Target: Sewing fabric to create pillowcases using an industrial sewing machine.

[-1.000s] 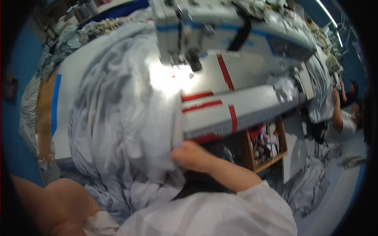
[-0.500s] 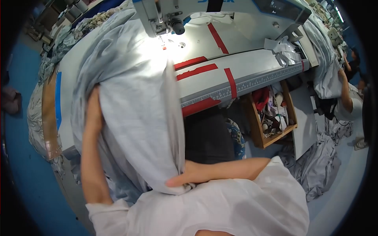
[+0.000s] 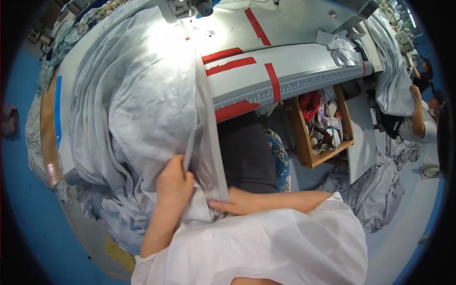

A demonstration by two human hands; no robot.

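A long light grey cloth [image 3: 147, 104] runs from under the sewing machine head [image 3: 183, 8] down the left of the table to my lap, gathered in many folds on its left. My left hand [image 3: 175, 185] closes on the cloth's right-hand seam, where a narrow raised fold runs up toward the lit needle area. Lower and to the right, my right hand [image 3: 237, 202] grips the cloth's outer edge at my lap, thumb on top; its other fingers are partly hidden. Between the hands, a paler strip of the cloth lies folded along the edge.
A ruler edge [image 3: 308, 85] borders the table front, with red tape [image 3: 257, 27] strips nearby. Below hangs an open wooden drawer [image 3: 332, 156] of small items. White scraps [image 3: 343, 50] lie at the table's right. Grey cloth [image 3: 370, 194] heaps on the floor; a co-worker's arm [image 3: 418, 116] holds fabric.
My left hand has come from the far left folds toward me and right, onto the seam. The cloth now lies spread with its edge showing. The right hand stays at my lap.
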